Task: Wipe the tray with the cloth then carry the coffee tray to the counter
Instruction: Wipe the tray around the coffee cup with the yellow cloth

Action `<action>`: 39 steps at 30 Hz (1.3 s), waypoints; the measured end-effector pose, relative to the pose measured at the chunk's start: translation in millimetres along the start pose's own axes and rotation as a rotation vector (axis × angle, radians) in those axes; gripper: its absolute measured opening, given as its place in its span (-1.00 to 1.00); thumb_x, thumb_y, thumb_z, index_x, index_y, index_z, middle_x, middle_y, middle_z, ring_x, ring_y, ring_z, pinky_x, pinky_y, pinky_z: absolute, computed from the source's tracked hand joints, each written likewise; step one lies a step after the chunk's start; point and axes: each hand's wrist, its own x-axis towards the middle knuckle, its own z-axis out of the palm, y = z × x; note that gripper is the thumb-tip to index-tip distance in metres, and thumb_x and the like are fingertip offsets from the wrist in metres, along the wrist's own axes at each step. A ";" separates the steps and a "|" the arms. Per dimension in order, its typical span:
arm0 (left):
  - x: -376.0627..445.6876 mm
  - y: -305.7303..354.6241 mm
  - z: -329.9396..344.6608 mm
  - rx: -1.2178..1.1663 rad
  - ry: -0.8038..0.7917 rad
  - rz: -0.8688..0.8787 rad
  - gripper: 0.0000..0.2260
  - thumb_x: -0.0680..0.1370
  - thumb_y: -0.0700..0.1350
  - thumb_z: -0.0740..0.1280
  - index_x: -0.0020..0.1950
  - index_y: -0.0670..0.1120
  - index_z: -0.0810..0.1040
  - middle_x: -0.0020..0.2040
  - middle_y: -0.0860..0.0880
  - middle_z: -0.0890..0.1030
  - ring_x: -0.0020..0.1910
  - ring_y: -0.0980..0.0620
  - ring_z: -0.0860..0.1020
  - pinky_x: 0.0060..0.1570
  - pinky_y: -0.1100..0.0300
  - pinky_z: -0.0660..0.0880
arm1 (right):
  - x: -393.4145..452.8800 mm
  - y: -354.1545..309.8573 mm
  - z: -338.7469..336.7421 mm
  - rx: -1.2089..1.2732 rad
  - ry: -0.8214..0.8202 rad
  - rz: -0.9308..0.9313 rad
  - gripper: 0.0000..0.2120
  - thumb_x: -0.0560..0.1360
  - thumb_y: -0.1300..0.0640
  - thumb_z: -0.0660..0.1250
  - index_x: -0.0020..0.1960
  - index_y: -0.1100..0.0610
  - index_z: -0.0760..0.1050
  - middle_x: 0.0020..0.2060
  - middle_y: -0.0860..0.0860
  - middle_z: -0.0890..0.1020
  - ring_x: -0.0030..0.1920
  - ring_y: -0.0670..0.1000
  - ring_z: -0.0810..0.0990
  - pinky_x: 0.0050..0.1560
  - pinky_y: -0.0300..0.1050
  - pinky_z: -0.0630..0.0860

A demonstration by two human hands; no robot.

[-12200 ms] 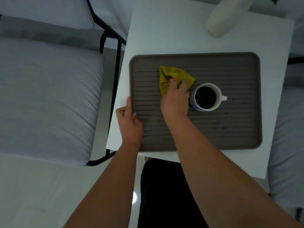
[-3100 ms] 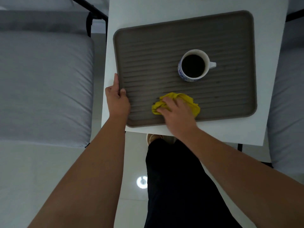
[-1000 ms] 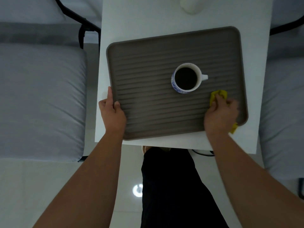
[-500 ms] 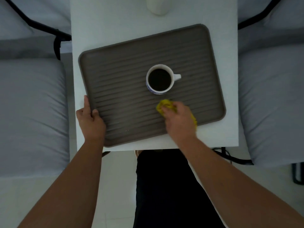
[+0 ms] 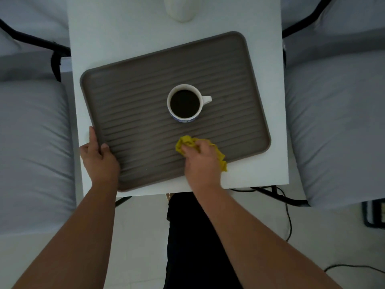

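Note:
A grey-brown ribbed tray (image 5: 133,105) lies skewed on a small white table (image 5: 129,32). A white mug with a blue pattern, full of dark coffee (image 5: 185,103), stands near the tray's middle, handle to the right. My right hand (image 5: 201,160) presses a crumpled yellow cloth (image 5: 187,142) onto the tray's near part, just below the mug. My left hand (image 5: 98,155) grips the tray's near-left rim, thumb along the edge, fingers over the rim.
A white vase base (image 5: 181,9) stands at the table's far edge. Grey cushioned seats (image 5: 33,142) (image 5: 337,122) with black frames flank the table on both sides. A cable (image 5: 288,215) runs over the pale floor at the right. My dark-clothed legs (image 5: 193,247) are below.
Over the last second my right hand slid the cloth from the tray's near-right corner leftward to below the mug. My left hand kept its hold on the rim. The view shifted.

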 end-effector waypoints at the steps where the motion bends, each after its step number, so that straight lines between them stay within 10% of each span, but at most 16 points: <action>1: -0.1 0.8 -0.4 0.002 0.001 -0.002 -0.53 0.61 -0.19 0.10 0.52 0.07 0.17 0.26 -0.17 0.34 0.24 -0.08 0.39 0.27 0.32 0.21 | -2.1 -2.7 2.7 -0.020 -0.006 -0.075 -0.67 0.23 0.26 0.49 -0.04 0.00 0.65 -0.10 0.08 0.63 -0.16 0.17 0.59 -0.17 -0.10 0.52; 12: -0.6 0.2 1.3 0.011 0.013 -0.003 -0.53 0.61 -0.19 0.12 0.52 0.05 0.18 0.13 0.00 0.26 0.19 -0.08 0.41 0.23 0.36 0.22 | 41.3 118.2 -70.5 -0.254 0.059 -0.117 -0.68 0.36 0.35 0.22 0.05 0.19 0.60 -0.01 0.25 0.60 -0.14 0.31 0.54 -0.12 0.10 0.52; 19: -1.6 1.8 0.0 0.041 0.014 0.011 -0.52 0.61 -0.20 0.12 0.52 0.04 0.17 0.12 0.00 0.26 0.08 0.07 0.35 0.21 0.33 0.23 | 62.0 80.2 -57.8 -0.003 0.226 0.320 -0.77 0.53 0.15 0.26 0.14 0.15 0.57 0.07 0.18 0.49 -0.03 0.16 0.51 0.03 -0.10 0.41; 25: -2.2 2.7 0.5 0.062 0.021 0.015 -0.52 0.61 -0.21 0.12 0.52 0.02 0.17 0.10 -0.02 0.26 0.06 0.09 0.32 0.17 0.35 0.23 | 56.5 34.7 -30.5 -0.168 0.021 -0.095 -0.88 0.41 0.22 0.37 -0.06 0.16 0.60 -0.10 0.20 0.56 -0.20 0.24 0.53 -0.22 0.02 0.54; 35: -2.4 4.9 0.6 0.043 0.029 0.033 -0.52 0.61 -0.26 0.13 0.52 -0.03 0.18 0.08 -0.05 0.26 0.04 0.09 0.30 0.15 0.44 0.18 | 90.4 80.2 -64.3 -0.138 0.122 0.230 -0.82 0.51 0.29 0.20 0.01 0.30 0.55 0.05 0.24 0.46 -0.03 0.24 0.49 -0.05 0.00 0.46; 39: -2.6 5.2 0.8 0.038 0.033 0.037 -0.52 0.60 -0.26 0.13 0.52 -0.04 0.19 0.08 -0.06 0.26 0.04 0.10 0.30 0.15 0.43 0.19 | 75.9 51.0 -44.2 -0.066 0.037 0.072 -0.84 0.48 0.20 0.27 0.01 0.19 0.58 0.00 0.19 0.51 -0.10 0.23 0.52 -0.07 0.01 0.52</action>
